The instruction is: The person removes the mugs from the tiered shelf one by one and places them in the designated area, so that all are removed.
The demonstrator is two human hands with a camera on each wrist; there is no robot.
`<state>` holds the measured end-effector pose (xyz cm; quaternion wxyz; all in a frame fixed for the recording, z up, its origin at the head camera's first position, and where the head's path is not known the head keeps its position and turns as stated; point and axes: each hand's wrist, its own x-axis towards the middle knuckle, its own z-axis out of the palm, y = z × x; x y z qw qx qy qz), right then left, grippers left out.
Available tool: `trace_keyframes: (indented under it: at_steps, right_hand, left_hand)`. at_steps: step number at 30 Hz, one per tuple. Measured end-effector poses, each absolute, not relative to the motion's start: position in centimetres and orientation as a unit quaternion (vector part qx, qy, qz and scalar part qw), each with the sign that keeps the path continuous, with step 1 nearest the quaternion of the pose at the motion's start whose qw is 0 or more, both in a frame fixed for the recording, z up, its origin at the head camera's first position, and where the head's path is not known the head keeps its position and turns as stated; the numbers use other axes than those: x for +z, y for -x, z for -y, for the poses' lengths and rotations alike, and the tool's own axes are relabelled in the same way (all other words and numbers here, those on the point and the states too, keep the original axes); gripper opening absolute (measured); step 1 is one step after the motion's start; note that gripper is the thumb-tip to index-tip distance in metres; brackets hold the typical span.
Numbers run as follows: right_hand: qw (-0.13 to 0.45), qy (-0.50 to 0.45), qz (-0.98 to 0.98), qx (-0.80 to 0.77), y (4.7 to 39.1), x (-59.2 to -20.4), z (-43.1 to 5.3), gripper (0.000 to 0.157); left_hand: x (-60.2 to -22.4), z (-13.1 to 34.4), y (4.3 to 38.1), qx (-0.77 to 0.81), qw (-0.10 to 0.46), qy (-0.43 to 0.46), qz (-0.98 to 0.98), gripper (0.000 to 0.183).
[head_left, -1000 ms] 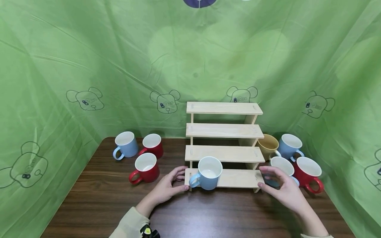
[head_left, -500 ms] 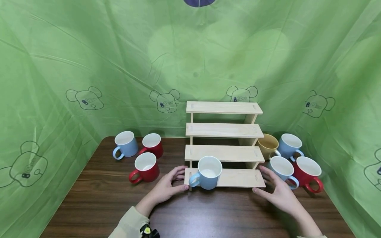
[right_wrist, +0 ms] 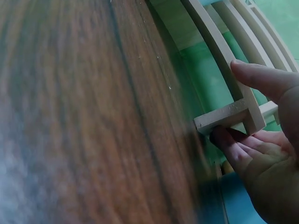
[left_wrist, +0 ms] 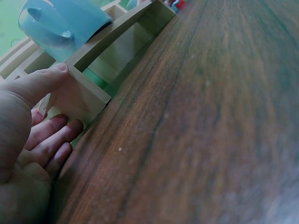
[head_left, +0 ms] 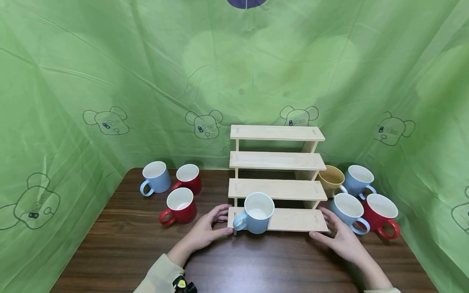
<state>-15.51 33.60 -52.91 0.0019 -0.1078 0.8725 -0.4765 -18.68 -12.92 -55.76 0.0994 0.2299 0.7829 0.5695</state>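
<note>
A pale wooden rack with stepped shelves (head_left: 293,219) stands on the dark wood-grain table. On the left part of its lowest shelf sits an upright light-blue mug (head_left: 258,217), handle to the left. My left hand (head_left: 203,233) grips the left end of that shelf. In the left wrist view its thumb (left_wrist: 51,77) lies at the shelf's front corner, with the fingers bent by the side support. My right hand (head_left: 344,240) grips the right end. The right wrist view has its thumb (right_wrist: 261,77) on the front edge and fingers curled below, by the leg.
On the left are a blue mug (head_left: 156,177) and two red mugs (head_left: 182,206). To the rack's right stand a yellow mug (head_left: 331,182), two blue mugs (head_left: 348,209) and a red mug (head_left: 380,211), close together. Green bear-print fabric (head_left: 165,93) hangs around the table (head_left: 256,264).
My right hand has shifted left and closer to the shelf's right end, its thumb now along the front edge. The left hand, rack and mugs look unmoved, apart from a slight view shift.
</note>
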Motion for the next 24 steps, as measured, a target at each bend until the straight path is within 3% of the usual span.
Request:
trace_keyframes:
  at_steps: [24]
  right_hand:
    - [0.019,0.131,-0.789,-0.6,15.6,-55.1,-34.6,0.077]
  left_hand:
    - [-54.6,12.6,18.2,0.566,0.099,-0.228,-0.786,0.074]
